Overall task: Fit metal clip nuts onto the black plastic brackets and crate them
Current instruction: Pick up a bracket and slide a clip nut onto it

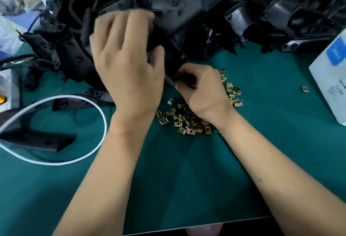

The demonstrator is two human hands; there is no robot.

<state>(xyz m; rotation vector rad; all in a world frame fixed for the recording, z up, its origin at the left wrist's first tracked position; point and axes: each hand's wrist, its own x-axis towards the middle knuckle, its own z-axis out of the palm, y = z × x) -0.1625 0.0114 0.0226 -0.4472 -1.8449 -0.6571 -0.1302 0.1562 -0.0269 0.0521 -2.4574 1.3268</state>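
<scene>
A large black plastic bracket (172, 30) leans against the heap at the back of the green table (187, 179). My left hand (127, 63) grips its upper left part, thumb hooked round an edge. My right hand (202, 89) is curled at the bracket's lower tab, fingers pinched together there; whatever they pinch is hidden. Under and beside that hand lies a scatter of several brass-coloured clip nuts (187, 121). One stray clip nut (305, 89) lies alone at the right.
A big heap of black brackets (262, 11) fills the back of the table. A white cable loop (61, 129) and loose black parts (37, 140) lie at the left. A white box (331, 78) stands at the right edge.
</scene>
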